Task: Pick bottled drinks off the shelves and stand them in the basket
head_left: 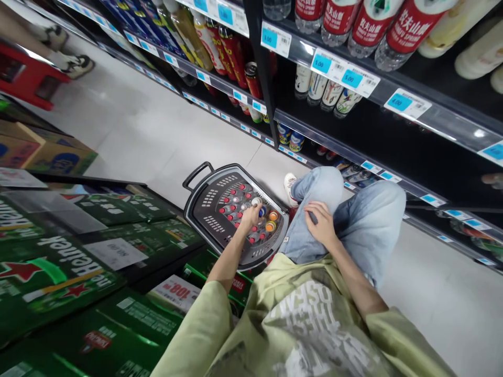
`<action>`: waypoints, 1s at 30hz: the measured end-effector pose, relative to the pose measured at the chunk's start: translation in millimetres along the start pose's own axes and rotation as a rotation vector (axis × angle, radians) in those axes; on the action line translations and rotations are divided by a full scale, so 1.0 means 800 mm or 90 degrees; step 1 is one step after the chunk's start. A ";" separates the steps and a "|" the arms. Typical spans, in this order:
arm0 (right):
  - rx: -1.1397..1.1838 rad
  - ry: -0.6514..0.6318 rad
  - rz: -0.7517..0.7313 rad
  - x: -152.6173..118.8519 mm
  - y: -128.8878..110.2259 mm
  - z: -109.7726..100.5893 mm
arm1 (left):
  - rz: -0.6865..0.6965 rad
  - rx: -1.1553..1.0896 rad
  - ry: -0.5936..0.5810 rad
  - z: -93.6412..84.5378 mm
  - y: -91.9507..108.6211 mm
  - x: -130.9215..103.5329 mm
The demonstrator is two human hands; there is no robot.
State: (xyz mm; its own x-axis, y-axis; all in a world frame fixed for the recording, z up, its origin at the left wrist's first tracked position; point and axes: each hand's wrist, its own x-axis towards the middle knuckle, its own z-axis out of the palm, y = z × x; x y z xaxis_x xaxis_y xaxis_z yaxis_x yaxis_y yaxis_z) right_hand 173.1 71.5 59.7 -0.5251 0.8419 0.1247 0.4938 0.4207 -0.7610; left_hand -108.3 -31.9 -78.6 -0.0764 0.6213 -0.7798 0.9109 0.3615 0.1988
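My left hand reaches into a dark grey shopping basket on the floor. Its fingers are closed around the upper part of a bottle with a whitish cap. Several bottles stand upright around it, mostly with red caps, and a few with orange caps. My right hand rests on my jeans near the knee, fingers bent. A small dark thing shows between its thumb and fingers; what it is, I cannot make out.
Drink shelves with price tags run along the far side and right. Stacked green beer cartons border the left. A cardboard box, a red stool-like object and another person's feet are at upper left.
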 end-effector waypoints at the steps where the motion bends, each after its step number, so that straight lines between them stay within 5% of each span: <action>1: -0.003 0.004 -0.005 0.001 0.000 0.000 | -0.009 0.001 -0.011 0.006 0.000 0.007; 11: -0.015 0.010 -0.015 0.012 -0.007 0.005 | -0.127 -0.029 -0.081 0.057 -0.005 0.069; 21: -0.027 -0.008 -0.028 0.025 -0.010 0.012 | -0.140 -0.094 -0.105 0.103 -0.003 0.107; 30: -0.006 0.003 -0.017 0.028 -0.012 0.026 | -0.146 -0.107 -0.086 0.111 -0.014 0.113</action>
State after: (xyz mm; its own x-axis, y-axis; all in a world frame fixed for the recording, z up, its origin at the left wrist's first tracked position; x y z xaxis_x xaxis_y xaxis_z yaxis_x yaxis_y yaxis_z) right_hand 142.4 79.3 56.6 -0.5353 0.8316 0.1479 0.4857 0.4462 -0.7516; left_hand -89.0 -41.5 -204.1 -0.2075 0.4167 -0.8850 0.7958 0.5980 0.0951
